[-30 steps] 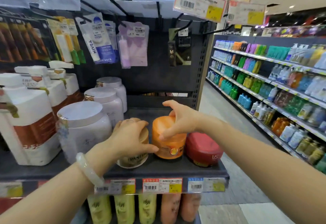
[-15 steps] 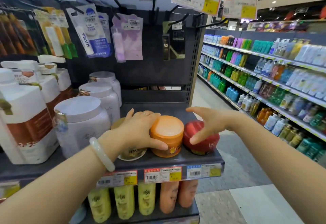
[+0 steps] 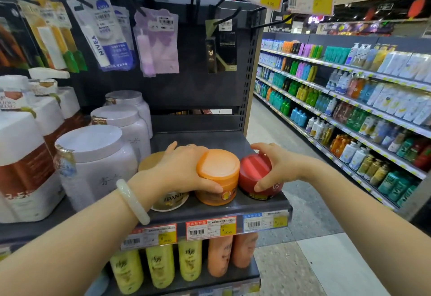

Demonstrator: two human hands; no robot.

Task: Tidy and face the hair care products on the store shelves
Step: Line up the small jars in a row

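- Because your left hand (image 3: 184, 169) lies across it, the gold-lidded jar (image 3: 163, 193) shows only a sliver of lid and the lower label, where the lettering is cut off partway through; the print on the price tags (image 3: 211, 228) along the shelf lip is too blurred to read.
- Your two forearms run out of view at the bottom edge, and the tall white pump bottles (image 3: 21, 155) at far left are cropped by the frame.
- Your left hand is curved over the gold-lidded jar, its thumb stretched across to press the front of the orange jar (image 3: 218, 176) just beside it; the fingers reach over the back and their tips are out of sight. A pale bangle (image 3: 131, 200) sits on that wrist.
- Your right hand (image 3: 276, 167) is cupped round the red jar (image 3: 255, 174), fingers curled over its far side and thumb pressing the front wall near the label.
- All three jars stand upright in a row at the front right of the dark shelf (image 3: 233, 207), the orange one between the other two and touching or nearly touching the red one.
- Left of them stand large white tubs (image 3: 93, 158) in a line running back; below the shelf lip hang yellow bottles (image 3: 158, 267) and orange bottles (image 3: 219, 256).
- Above, packets (image 3: 105, 37) hang from hooks on a dark back panel.
- To your right a speckled aisle floor (image 3: 303, 214) runs beside long shelving (image 3: 349, 99) packed with coloured bottles, under ceiling spotlights.
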